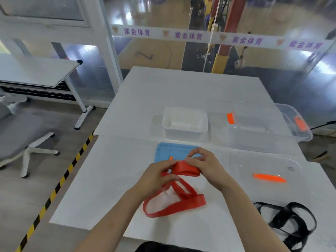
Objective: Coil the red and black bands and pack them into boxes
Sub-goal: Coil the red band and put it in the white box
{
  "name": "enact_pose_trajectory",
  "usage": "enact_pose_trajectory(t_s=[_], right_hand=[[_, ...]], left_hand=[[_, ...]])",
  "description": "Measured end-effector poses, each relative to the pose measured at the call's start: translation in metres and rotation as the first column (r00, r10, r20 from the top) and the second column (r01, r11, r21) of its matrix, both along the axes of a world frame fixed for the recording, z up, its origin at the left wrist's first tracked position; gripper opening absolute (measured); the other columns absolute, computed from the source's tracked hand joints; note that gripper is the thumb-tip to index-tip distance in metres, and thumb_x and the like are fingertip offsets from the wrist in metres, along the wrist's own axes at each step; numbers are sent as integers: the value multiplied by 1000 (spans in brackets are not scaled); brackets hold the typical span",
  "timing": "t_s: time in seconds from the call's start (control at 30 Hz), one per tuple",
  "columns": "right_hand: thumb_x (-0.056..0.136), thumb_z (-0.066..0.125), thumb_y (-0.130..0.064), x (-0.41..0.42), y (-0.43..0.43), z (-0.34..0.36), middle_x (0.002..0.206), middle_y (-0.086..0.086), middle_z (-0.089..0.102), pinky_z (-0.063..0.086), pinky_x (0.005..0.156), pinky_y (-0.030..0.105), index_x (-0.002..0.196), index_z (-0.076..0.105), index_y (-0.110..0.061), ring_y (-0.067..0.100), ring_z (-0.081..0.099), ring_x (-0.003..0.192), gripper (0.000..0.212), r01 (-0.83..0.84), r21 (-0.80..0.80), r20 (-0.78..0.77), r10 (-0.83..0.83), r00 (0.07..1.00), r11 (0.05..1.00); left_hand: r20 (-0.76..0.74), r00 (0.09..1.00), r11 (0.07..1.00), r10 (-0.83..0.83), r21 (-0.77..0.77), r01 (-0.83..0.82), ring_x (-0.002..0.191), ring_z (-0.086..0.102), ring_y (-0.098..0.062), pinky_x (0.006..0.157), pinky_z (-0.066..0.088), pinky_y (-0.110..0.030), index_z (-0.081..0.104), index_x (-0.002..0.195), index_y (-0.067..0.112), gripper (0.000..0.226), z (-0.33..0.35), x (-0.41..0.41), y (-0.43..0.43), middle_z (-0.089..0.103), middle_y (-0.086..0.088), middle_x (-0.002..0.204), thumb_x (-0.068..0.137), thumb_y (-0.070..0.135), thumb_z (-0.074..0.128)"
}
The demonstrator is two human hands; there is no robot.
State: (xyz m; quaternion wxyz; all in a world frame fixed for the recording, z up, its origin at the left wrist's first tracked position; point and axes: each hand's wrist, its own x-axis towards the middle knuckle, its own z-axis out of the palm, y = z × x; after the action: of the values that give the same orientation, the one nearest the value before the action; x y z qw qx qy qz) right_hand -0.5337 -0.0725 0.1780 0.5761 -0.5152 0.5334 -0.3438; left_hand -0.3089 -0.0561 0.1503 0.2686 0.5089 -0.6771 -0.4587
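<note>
A: So, what are the hands doing?

B: Both are on the flat red woven band (185, 169). The left hand (160, 176) pinches it from the near-left side, fingers curled round the strap. The right hand (205, 168) grips the wound part from the right, thumb and forefinger arched over the top.

A: And the band itself?

B: Its wound portion sits between the two hands, lifted a little above the white tabletop (112, 179). The unwound remainder trails down in loose loops onto the table just in front of the person.

A: How should the winding go?

B: I'd judge it best to hold the coil snug and flat-edged in the right hand while the left feeds the strap in without twists, drawing slack from the loops so they don't tangle. A loose turn would likely spring open when packed.

A: Arm pose?

B: Both forearms reach in from the bottom edge and converge, wrists bent slightly inward, hands nearly touching across the coil.

A: What lies further out?

B: A blue rectangular plastic lid (169, 151) is just behind the hands, with a white rectangular plastic box (185, 122) beyond it. A clear plastic bin with orange latches (254, 131) sits to the far right, and a clear lid with an orange handle (263, 164) near the right hand. The black woven band (289, 220) lies uncoiled at the table's near-right corner.
</note>
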Motion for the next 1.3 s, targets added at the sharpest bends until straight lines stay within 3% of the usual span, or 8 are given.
enact_pose_trajectory(t_s=[0.23,0.43,0.67,0.87,1.0,1.1,1.2,1.3], right_hand=[[111,47,-28,22,-16,3,87,11,74,53,78,38,98,64,-8,26,66,81,29,197,13,313,-191,930,980],[108,58,-19,35,1,-22,117,6,79,57,99,39,110,63,-5,20,73,117,15,153,-67,154,-141,978,986],[80,87,-11,59,8,-22,106,2,80,60,96,36,110,58,-19,20,76,107,43,180,-169,126,-160,979,969],[80,89,-2,59,4,-7,97,4,75,62,89,34,106,65,-14,20,75,92,37,266,-265,123,-241,963,927],[81,86,2,52,-7,21,81,-10,73,55,72,20,100,69,-14,4,66,69,30,277,-381,96,-260,961,882],[83,85,0,43,-15,40,90,-14,74,55,76,17,103,74,-18,4,65,76,29,284,-447,94,-271,958,848],[84,85,-3,34,-17,56,90,-17,76,53,77,15,103,78,-25,3,66,78,30,229,-473,69,-224,972,850],[83,86,-6,30,-15,66,90,-18,77,53,75,14,98,79,-31,2,69,80,30,157,-479,18,-169,986,864]], left_hand=[[-214,965,987,150,-17,-158,107,71,-3,96,51,-19,74,108,47,49,31,1,-16,77,14,110,85,4,78],[-363,901,971,237,83,-222,103,74,-34,101,58,-53,77,115,32,33,46,6,-24,77,-12,98,82,29,73],[-521,789,946,324,204,-253,108,74,-28,96,61,-44,76,113,10,21,58,-3,-24,75,-18,116,100,2,61],[-633,649,906,422,320,-276,119,71,-27,98,61,-43,70,121,2,23,62,-1,-30,74,-17,124,103,11,59],[-633,663,915,400,316,-251,123,68,-35,105,56,-46,64,128,-3,47,63,14,-35,70,-27,126,94,29,68],[-648,589,875,483,371,-309,126,67,-31,107,54,-46,38,155,15,79,65,31,-39,64,-17,140,88,30,77],[-473,738,867,482,131,-482,128,62,-13,104,53,-35,45,150,30,67,75,44,-40,60,4,142,92,32,78],[-343,871,909,353,-96,-406,127,62,-7,96,50,-19,64,128,30,33,92,43,-43,66,11,133,98,18,69]])
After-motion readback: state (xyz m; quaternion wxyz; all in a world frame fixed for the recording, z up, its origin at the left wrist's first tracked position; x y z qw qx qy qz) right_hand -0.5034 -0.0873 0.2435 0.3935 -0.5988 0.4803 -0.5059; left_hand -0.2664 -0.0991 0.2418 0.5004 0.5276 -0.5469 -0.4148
